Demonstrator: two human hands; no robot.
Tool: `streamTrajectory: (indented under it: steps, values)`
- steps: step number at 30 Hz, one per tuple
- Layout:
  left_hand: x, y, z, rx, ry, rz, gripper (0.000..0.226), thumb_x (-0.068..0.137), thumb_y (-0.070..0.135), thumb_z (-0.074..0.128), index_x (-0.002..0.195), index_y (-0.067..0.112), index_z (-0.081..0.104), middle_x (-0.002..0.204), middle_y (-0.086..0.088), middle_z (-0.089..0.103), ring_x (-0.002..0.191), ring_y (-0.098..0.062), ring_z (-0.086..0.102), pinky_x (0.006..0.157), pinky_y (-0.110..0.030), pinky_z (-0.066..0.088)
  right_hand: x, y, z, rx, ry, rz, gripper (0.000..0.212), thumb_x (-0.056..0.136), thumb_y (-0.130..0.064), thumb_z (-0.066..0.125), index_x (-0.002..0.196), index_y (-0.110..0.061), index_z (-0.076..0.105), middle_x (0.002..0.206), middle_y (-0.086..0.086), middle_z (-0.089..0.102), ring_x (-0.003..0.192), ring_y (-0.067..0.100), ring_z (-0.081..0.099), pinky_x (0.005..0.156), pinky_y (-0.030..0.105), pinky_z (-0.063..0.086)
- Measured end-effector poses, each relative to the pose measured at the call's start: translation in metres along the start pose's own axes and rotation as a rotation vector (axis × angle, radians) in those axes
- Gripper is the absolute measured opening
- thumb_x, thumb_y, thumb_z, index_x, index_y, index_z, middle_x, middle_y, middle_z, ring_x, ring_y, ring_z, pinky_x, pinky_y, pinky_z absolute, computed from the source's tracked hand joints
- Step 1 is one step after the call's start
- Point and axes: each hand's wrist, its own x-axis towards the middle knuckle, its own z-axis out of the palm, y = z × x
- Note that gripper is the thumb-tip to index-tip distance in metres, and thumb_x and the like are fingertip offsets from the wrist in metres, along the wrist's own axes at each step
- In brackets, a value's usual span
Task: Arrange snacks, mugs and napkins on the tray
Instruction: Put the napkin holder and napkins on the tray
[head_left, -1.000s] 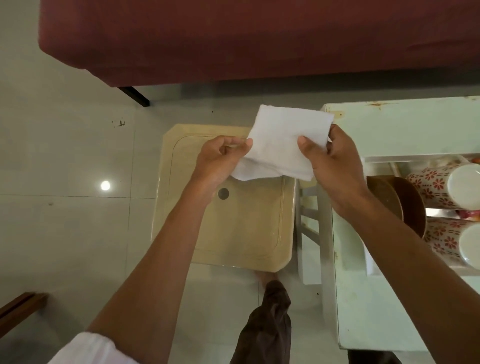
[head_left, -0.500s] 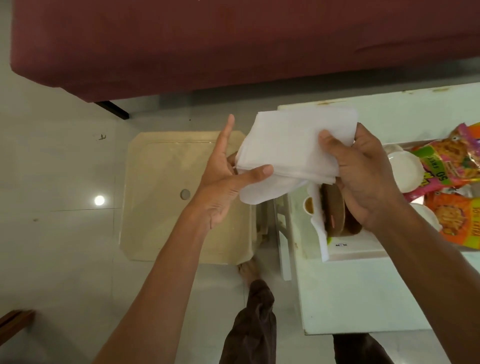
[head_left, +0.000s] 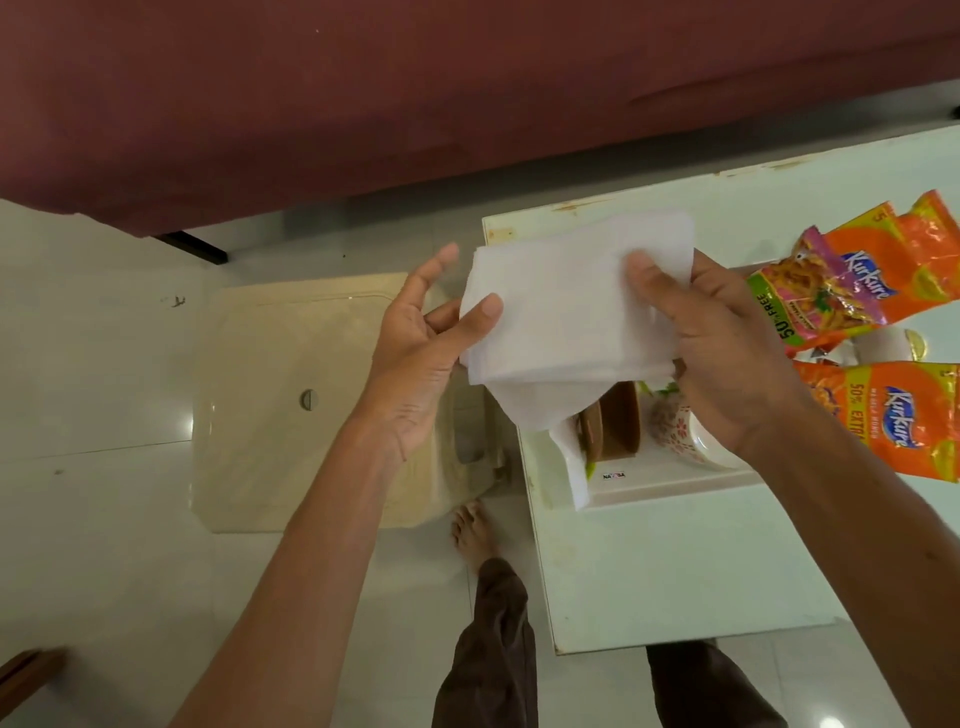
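Swung rightward since earlier frame: napkin (head_left: 566, 312) now over tray (head_left: 667, 487), tray just below right hand (head_left: 727, 364) grip. Right grip: closed on napkin, thumb on top, fingers curled beneath. Left hand (head_left: 415, 358): pinching opposite edge, thumb against fingers, index straight, free. Held spread between grips, likely for folding before placing.

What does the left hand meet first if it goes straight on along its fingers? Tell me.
Likely nothing close: the left hand points past the left edge of the napkin, over floor, toward the maroon cover. That cover comes first, though depth is unclear.
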Motion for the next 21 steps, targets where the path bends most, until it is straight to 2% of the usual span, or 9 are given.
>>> streamTrajectory:
  steps: [4, 8, 10, 11, 13, 15, 16, 19, 21]
  values:
    - [-0.005, -0.004, 0.017, 0.042, 0.024, 0.084, 0.094, 0.077, 0.017, 0.083, 0.153, 0.034, 0.031, 0.113, -0.001, 0.077, 0.103, -0.016, 0.074, 0.074, -0.027, 0.060, 0.000, 0.003, -0.013, -0.053, -0.042, -0.017, 0.042, 0.087, -0.047, 0.066, 0.126, -0.033, 0.061, 0.118, -0.011, 0.070, 0.111, 0.013, 0.065, 0.091, 0.041, 0.056]
    - [-0.012, -0.005, 0.030, 0.143, 0.127, 0.247, 0.082, 0.083, 0.020, 0.079, 0.150, 0.033, 0.033, 0.114, -0.001, 0.076, 0.101, -0.017, 0.074, 0.073, -0.030, 0.061, 0.000, 0.007, -0.022, -0.235, -0.070, -0.009, 0.078, 0.065, -0.042, 0.086, 0.131, -0.036, 0.046, 0.114, -0.020, 0.063, 0.101, -0.001, 0.062, 0.069, 0.018, 0.058]
    - [-0.016, -0.004, 0.033, 0.276, 0.089, 0.365, 0.076, 0.083, 0.023, 0.080, 0.142, 0.033, 0.035, 0.124, 0.002, 0.069, 0.103, -0.017, 0.072, 0.070, -0.031, 0.062, 0.000, 0.012, -0.026, -0.280, -0.041, -0.014, 0.077, 0.065, -0.037, 0.088, 0.129, -0.037, 0.046, 0.107, -0.025, 0.062, 0.095, -0.006, 0.060, 0.064, 0.015, 0.055]
    - [-0.019, -0.004, 0.034, 0.352, 0.055, 0.411, 0.072, 0.081, 0.022, 0.082, 0.136, 0.035, 0.037, 0.128, 0.012, 0.063, 0.106, -0.014, 0.070, 0.068, -0.030, 0.062, 0.000, 0.015, -0.028, -0.307, -0.012, -0.024, 0.075, 0.065, -0.037, 0.088, 0.128, -0.037, 0.047, 0.106, -0.025, 0.063, 0.094, -0.007, 0.061, 0.065, 0.015, 0.054]
    - [-0.022, -0.008, 0.039, 0.564, 0.041, 0.464, 0.057, 0.080, 0.019, 0.081, 0.119, 0.040, 0.045, 0.116, 0.035, 0.057, 0.104, 0.003, 0.065, 0.068, -0.023, 0.061, 0.001, 0.020, -0.026, -0.444, 0.106, -0.074, 0.070, 0.068, -0.038, 0.086, 0.128, -0.033, 0.050, 0.110, -0.022, 0.063, 0.095, 0.000, 0.061, 0.071, 0.018, 0.052]
    - [-0.022, -0.018, 0.051, 0.815, 0.107, 0.464, 0.036, 0.084, 0.017, 0.077, 0.109, 0.037, 0.060, 0.104, 0.037, 0.059, 0.094, 0.014, 0.058, 0.080, -0.021, 0.055, -0.003, 0.025, -0.016, -0.708, 0.221, -0.203, 0.059, 0.075, -0.034, 0.081, 0.126, -0.023, 0.053, 0.109, -0.015, 0.064, 0.090, 0.008, 0.060, 0.066, 0.006, 0.042]
    - [-0.024, -0.023, 0.059, 0.904, 0.137, 0.434, 0.030, 0.088, 0.018, 0.073, 0.113, 0.032, 0.065, 0.108, 0.030, 0.063, 0.094, 0.012, 0.056, 0.089, -0.023, 0.052, -0.007, 0.028, -0.008, -0.816, 0.234, -0.279, 0.052, 0.080, -0.030, 0.078, 0.125, -0.021, 0.054, 0.106, -0.011, 0.066, 0.087, 0.011, 0.061, 0.060, 0.003, 0.038]
    - [-0.032, -0.033, 0.082, 0.861, 0.133, 0.297, 0.038, 0.101, 0.030, 0.054, 0.138, 0.023, 0.057, 0.130, 0.005, 0.066, 0.114, -0.006, 0.060, 0.100, -0.024, 0.049, -0.020, 0.035, 0.015, -0.869, 0.161, -0.416, 0.042, 0.089, -0.024, 0.066, 0.128, -0.015, 0.055, 0.112, -0.001, 0.071, 0.095, 0.017, 0.068, 0.067, 0.019, 0.052]
    - [-0.037, -0.033, 0.089, 0.616, 0.129, 0.197, 0.038, 0.102, 0.044, 0.045, 0.132, 0.025, 0.057, 0.120, 0.006, 0.068, 0.110, -0.008, 0.064, 0.094, -0.030, 0.055, -0.027, 0.042, 0.024, -0.890, 0.069, -0.494, 0.043, 0.087, -0.017, 0.067, 0.128, -0.010, 0.057, 0.115, 0.001, 0.069, 0.101, 0.020, 0.065, 0.081, 0.035, 0.055]
